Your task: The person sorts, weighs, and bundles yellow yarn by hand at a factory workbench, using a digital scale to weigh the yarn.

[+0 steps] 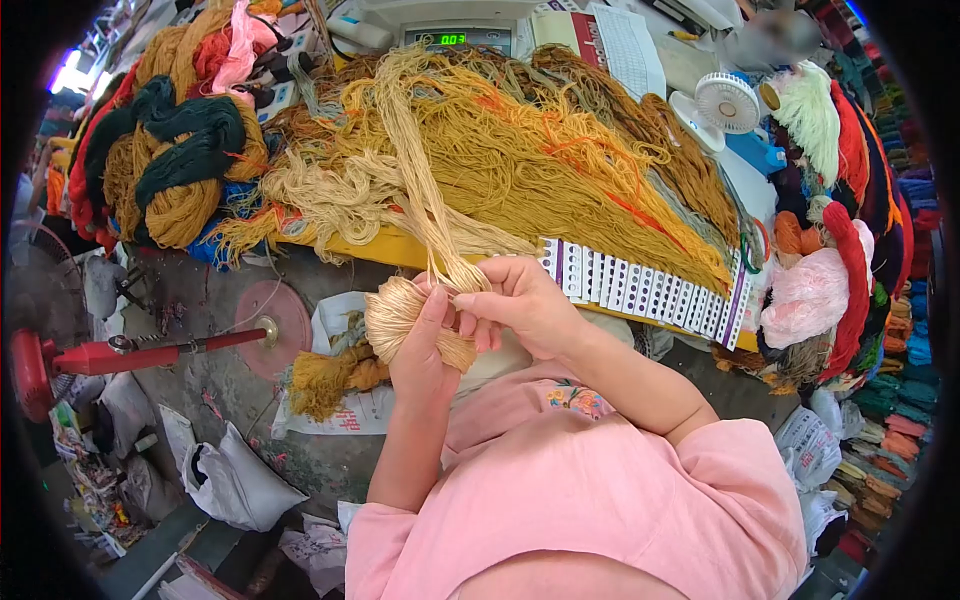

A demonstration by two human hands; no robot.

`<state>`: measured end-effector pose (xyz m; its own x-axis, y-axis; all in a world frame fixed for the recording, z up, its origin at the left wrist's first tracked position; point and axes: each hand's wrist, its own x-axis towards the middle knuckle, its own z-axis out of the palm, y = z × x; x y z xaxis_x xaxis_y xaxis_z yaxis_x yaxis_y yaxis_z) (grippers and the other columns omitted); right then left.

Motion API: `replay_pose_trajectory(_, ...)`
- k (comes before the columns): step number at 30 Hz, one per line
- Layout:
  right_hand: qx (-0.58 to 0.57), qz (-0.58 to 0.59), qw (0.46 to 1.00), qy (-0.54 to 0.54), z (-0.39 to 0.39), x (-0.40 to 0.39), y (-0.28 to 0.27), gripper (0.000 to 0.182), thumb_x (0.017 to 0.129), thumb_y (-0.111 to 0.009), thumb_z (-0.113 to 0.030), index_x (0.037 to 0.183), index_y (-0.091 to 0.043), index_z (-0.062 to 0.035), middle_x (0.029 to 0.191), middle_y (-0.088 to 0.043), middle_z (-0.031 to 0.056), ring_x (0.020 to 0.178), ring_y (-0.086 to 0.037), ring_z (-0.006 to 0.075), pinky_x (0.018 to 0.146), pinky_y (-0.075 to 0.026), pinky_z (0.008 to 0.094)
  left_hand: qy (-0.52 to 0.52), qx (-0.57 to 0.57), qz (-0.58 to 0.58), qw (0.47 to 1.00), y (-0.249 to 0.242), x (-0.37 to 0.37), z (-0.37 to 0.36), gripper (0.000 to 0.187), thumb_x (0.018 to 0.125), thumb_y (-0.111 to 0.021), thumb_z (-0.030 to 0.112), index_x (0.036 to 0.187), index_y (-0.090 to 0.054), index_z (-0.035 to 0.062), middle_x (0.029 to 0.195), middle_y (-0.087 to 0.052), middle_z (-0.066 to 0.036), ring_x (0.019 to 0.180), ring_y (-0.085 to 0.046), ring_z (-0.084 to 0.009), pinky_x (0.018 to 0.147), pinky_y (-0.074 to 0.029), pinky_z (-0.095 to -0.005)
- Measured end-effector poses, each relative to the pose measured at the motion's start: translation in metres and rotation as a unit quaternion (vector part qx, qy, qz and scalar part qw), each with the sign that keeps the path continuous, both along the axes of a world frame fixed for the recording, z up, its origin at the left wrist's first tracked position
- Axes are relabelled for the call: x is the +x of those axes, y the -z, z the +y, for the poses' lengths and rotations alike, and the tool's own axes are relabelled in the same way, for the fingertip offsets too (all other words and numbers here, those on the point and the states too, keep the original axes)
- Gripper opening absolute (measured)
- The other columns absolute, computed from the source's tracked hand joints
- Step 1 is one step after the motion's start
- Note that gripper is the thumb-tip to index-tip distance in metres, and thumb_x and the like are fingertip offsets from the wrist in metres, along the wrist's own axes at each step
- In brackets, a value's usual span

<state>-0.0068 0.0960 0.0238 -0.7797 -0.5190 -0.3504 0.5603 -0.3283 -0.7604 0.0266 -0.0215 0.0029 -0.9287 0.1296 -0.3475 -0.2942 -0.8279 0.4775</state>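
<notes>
My left hand [425, 345] is closed around a bundle of shiny cream thread [392, 318], which bulges out on both sides of the thumb. Close beside it, my right hand [515, 300] pinches pale beige strands [462, 275] with bent fingers. These strands run up from my hands into a long beige hank [410, 140] lying across the table. Its far end reaches the scale. Both hands are held just in front of the table's yellow edge. The inner fingertips are partly hidden by the thread and by each other.
Mustard yarn [500, 160] covers the table, with punched white cards [640, 285] along its front edge. A scale display [453, 39] reads 0.03. A small white fan [727, 102] stands right; coloured hanks [190, 150] hang left. A red floor fan [40, 370] and white sacks [240, 480] are below.
</notes>
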Motion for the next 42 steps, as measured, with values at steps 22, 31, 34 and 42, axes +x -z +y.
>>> replay_pose_trajectory(22, 0.003, 0.189, 0.858, 0.477, 0.45, -0.062, -0.053, 0.02, 0.072, -0.043, -0.01, 0.067, -0.051, 0.0074, 0.077, -0.053, 0.0227, 0.081, -0.05, 0.0319, 0.087, -0.032, 0.0431, -0.297, -0.509, -0.179, 0.788, 0.126, 0.046, -0.497, 0.014, 0.074, -0.036, 0.001, 0.084, -0.046, -0.0017, 0.064, -0.047, -0.005, 0.066, -0.05, -0.0191, 0.07, -0.041, -0.0334)
replay_pose_trajectory(31, 0.287, 0.311, 0.721, 0.549, 0.38, -0.043, -0.095, 0.02, 0.079, -0.042, -0.012, 0.086, -0.053, 0.0032, 0.087, -0.055, 0.0118, 0.084, -0.051, 0.018, 0.079, -0.039, 0.0293, -0.224, -0.246, -0.343, 0.878, 0.074, 0.017, -0.33, 0.022, 0.073, -0.039, 0.007, 0.09, -0.049, -0.002, 0.088, -0.053, -0.017, 0.085, -0.05, -0.0308, 0.076, -0.041, -0.04)
replay_pose_trajectory(34, 0.395, 0.331, 0.792, 0.328, 0.276, -0.034, -0.041, 0.014, 0.072, -0.051, -0.008, 0.084, -0.057, -0.0028, 0.077, -0.056, 0.0042, 0.068, -0.051, 0.0098, 0.064, -0.039, 0.0197, -0.002, -0.322, -0.252, 0.912, 0.055, -0.003, -0.213, 0.018, 0.073, -0.049, 0.011, 0.086, -0.051, -0.0019, 0.081, -0.055, -0.012, 0.074, -0.054, -0.0205, 0.065, -0.045, -0.0295)
replay_pose_trajectory(42, 0.31, 0.089, 0.928, 0.189, 0.149, -0.012, 0.07, 0.012, 0.073, -0.055, -0.012, 0.075, -0.057, -0.0004, 0.063, -0.051, -0.002, 0.059, -0.044, 0.0038, 0.055, -0.036, 0.0176, 0.298, -0.375, -0.158, 0.863, 0.03, -0.046, -0.054, 0.012, 0.077, -0.048, 0.014, 0.083, -0.048, 0.0033, 0.061, -0.048, -0.001, 0.045, -0.04, -0.0069, 0.042, -0.032, -0.0198)
